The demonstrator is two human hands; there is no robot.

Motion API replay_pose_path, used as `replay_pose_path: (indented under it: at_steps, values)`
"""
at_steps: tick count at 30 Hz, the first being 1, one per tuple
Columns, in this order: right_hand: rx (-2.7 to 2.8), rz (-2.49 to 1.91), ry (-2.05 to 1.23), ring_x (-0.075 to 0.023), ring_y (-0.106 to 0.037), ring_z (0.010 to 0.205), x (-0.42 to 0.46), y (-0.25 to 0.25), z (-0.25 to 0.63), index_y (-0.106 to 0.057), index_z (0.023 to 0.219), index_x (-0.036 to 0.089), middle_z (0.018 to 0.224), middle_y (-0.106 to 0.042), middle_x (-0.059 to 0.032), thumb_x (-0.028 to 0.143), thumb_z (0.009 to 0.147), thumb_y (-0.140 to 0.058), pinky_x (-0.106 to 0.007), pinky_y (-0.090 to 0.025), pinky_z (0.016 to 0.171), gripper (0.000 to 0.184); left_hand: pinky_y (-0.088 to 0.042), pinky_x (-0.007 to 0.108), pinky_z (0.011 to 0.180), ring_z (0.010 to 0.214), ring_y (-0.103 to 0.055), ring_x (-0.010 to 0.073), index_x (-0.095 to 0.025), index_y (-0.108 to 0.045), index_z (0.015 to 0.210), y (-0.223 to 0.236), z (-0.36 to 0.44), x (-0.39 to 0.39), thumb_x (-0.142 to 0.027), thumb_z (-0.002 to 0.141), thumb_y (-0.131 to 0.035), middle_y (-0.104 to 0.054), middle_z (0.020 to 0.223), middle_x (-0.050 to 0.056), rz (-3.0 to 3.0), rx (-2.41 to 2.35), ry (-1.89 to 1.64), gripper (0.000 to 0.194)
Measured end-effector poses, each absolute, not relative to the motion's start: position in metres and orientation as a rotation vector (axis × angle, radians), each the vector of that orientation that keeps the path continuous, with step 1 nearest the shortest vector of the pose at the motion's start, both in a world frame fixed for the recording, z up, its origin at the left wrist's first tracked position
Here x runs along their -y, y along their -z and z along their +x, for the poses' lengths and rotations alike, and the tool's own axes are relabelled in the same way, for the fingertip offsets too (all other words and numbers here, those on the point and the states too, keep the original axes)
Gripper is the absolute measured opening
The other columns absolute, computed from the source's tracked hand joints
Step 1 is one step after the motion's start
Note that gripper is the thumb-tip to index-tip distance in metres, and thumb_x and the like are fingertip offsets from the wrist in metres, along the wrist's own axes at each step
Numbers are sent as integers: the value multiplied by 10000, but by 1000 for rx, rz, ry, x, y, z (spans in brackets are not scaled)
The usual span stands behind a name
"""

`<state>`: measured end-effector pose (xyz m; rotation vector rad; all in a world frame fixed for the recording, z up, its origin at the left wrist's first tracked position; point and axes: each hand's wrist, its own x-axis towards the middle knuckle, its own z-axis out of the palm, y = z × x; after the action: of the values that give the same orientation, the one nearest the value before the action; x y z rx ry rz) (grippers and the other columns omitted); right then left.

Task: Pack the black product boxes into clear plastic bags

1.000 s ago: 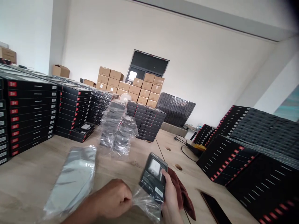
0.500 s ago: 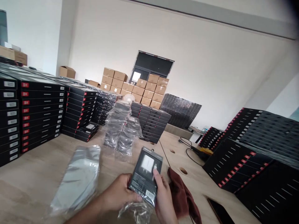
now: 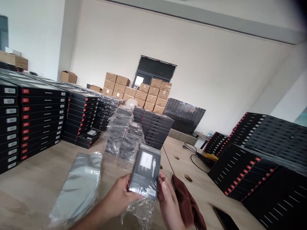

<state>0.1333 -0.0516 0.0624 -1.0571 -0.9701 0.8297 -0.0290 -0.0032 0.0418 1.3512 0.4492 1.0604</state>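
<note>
A black charger box [image 3: 145, 171] with a white plug and cable pictured on it is held upright before me, over the table. Clear plastic wrap [image 3: 140, 210] covers its lower part and hangs loose below. My left hand [image 3: 121, 193] is closed on the lower left edge, thumb across the front. Along the right edge my right hand [image 3: 168, 199] grips with its fingers, the thumb now off the front face. To the left lies a flat stack of clear plastic bags [image 3: 78, 185]. Beyond the box stand several plastic-wrapped boxes [image 3: 120, 131].
Tall stacks of black boxes stand at left [image 3: 43, 118] and right [image 3: 268, 179]. A brown cloth [image 3: 187, 204] and a phone [image 3: 224, 217] lie right of my hands. A black cable [image 3: 194, 156] crosses the table. Cardboard cartons [image 3: 144, 92] are piled at the back.
The box has been raised and turned more upright, slightly leftward. My right thumb has moved off its front to the right edge. My left hand keeps its hold.
</note>
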Motion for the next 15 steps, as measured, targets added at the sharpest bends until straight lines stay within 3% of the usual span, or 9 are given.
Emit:
replay_pose_path:
  at_steps: [4,7,9,12,15]
  values:
    - [923,-1135,-710,-220,-644,938,40,-64,126,-583,1151,256,1037,-705,-6,433,657,-757,-276,-514,780,552,-456,253,755,838,-581,182,-137,-630,1004,-47,-29,5,-176,615,-745,-666,919,45,1312,-341,-1062,407]
    - [870,-1177,-690,-214,-669,842,11,-92,126,-625,1101,226,940,-730,-12,430,644,-752,-267,-531,682,515,-459,239,681,784,-574,158,-190,-478,1277,-42,-34,-1,-305,653,-751,-633,918,31,1300,-317,-1078,691]
    - [851,-1199,-686,-212,-678,751,-23,-121,126,-649,1045,198,834,-740,-24,448,648,-733,-277,-532,614,476,-439,233,607,707,-559,142,-222,-391,1361,-32,-35,-6,-412,694,-712,-621,875,16,1390,-453,-1047,764]
    - [902,-1222,-664,-192,-657,605,-86,-164,119,-673,920,156,695,-722,-31,487,662,-696,-285,-510,532,420,-447,266,636,709,-576,163,-250,-572,1204,-15,-34,-12,-463,656,-739,-641,854,5,1594,-595,-920,611]
    - [950,-1254,-596,-171,-615,522,-138,-188,105,-673,790,133,583,-679,-20,441,635,-725,-276,-471,491,349,-491,298,735,854,-597,176,-247,-615,1071,-7,-31,-12,-441,813,-608,-629,1000,35,1616,-534,-876,323]
